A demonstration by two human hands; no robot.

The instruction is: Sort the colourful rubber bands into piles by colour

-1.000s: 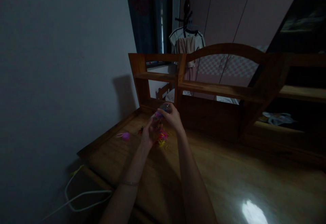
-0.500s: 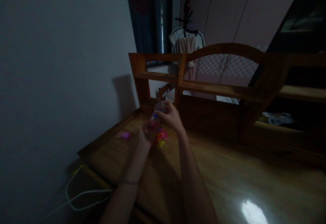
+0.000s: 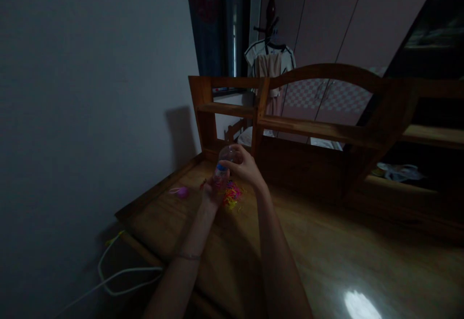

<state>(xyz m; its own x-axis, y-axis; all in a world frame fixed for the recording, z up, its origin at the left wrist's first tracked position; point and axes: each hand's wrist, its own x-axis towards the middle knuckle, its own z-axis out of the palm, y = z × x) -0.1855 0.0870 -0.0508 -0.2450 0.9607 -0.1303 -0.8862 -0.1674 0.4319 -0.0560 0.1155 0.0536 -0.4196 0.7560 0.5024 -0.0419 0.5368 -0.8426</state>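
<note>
Both my hands are raised over the left part of the wooden desk [image 3: 304,241], around a clear plastic bottle [image 3: 227,153] with a blue band near its middle. My right hand [image 3: 246,166] grips the rounded upper part, thumb and fingers closed around its side. Below the blue band, my left hand [image 3: 213,193] is wrapped round the lower part, which looks pinkish; dim light blurs its fingers. A loose pile of small bright bands or strips [image 3: 232,194], pink, orange and yellow, lies on the desk just beyond my left hand.
A purple ball-like item [image 3: 182,192] with a pale loop lies to the left. A white cable [image 3: 130,271] hangs at the desk's left front edge. Wooden shelving [image 3: 311,125] runs along the back, with a plastic bag [image 3: 397,171] at right. A wall [image 3: 90,92] borders the left side.
The view has shifted slightly, so the scene sits a little further right. My left hand has turned somewhat beneath the bottle; my right hand keeps its hold.
</note>
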